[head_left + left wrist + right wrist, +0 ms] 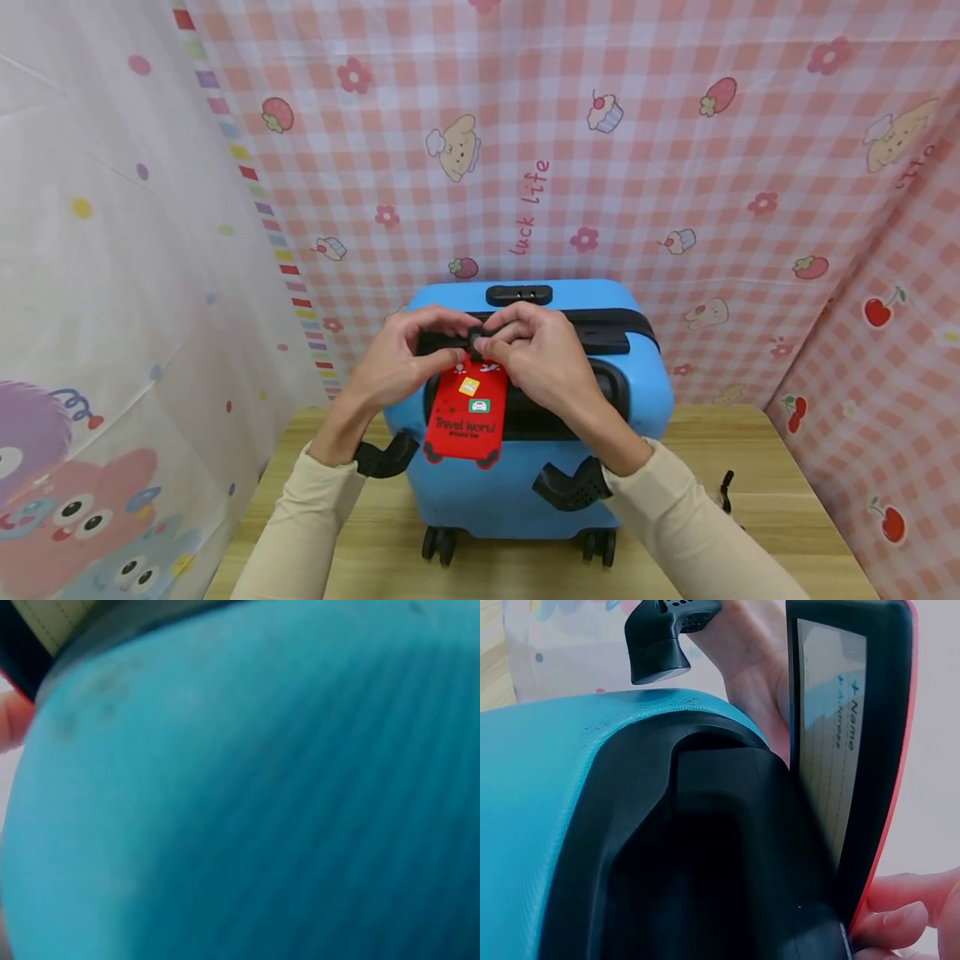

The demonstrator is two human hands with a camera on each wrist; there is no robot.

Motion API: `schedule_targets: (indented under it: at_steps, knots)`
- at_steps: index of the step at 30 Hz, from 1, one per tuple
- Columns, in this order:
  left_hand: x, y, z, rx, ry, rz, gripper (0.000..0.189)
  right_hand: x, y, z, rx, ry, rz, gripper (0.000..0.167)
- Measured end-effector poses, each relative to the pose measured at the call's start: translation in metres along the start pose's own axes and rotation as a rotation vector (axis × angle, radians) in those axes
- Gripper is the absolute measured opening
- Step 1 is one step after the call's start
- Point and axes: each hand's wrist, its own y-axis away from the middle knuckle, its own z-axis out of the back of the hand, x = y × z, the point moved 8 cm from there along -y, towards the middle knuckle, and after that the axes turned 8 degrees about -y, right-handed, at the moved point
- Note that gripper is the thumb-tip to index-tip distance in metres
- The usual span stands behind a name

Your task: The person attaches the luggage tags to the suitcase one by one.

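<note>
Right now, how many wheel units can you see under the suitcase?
2. In the head view, the left wheel unit and the right wheel unit stand under the near bottom corners of the blue suitcase. Others may be hidden behind them.

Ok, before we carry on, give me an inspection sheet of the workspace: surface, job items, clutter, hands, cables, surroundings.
Surface: wood-grain table.
Job items: blue suitcase standing on the table on black wheels; red luggage tag in front of it, its back showing name and address lines in the right wrist view; black strap at the tag's top.
Clutter: thin black item beside the right sleeve, too small to identify.
Hands: left hand and right hand both pinch at the strap.
Cables: nothing seen.
Surroundings: pink checked cloth behind, white patterned cloth at left.
</note>
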Motion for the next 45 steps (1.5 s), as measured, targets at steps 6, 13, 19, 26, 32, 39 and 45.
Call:
schedule_targets:
  at_steps: [6, 13, 19, 26, 32, 39, 45]
  knots:
    - [-0.0008, 0.0009, 0.0003, -0.005, 0.004, 0.002, 0.029, -0.0012, -0.0003, -0.0008, 0.005, -0.015, -0.023, 0.019]
    - [-0.0013, 0.0015, 0.0000, -0.012, -0.003, 0.003, 0.030, -0.0018, -0.0007, -0.0006, 0.001, -0.004, -0.032, 0.018]
    - [-0.0011, 0.0016, -0.0001, -0.011, -0.001, 0.003, 0.030, -0.0017, -0.0012, -0.0008, -0.001, 0.004, -0.033, 0.019]
    - [-0.0012, 0.0019, -0.0005, -0.008, 0.000, -0.002, 0.031, -0.0019, -0.0013, -0.0010, -0.003, 0.001, -0.036, 0.018]
    - [-0.0014, 0.0018, -0.0010, -0.003, -0.004, -0.005, 0.031, -0.0004, -0.0010, -0.0006, -0.003, 0.004, -0.022, 0.018]
    - [-0.0011, 0.0021, -0.0015, 0.004, -0.018, -0.003, 0.032, 0.0011, -0.0004, -0.0009, 0.000, 0.011, -0.005, 0.018]
    - [-0.0002, 0.0016, -0.0019, 0.012, -0.019, -0.002, 0.031, 0.0008, -0.0002, -0.0006, 0.002, 0.011, -0.015, 0.016]
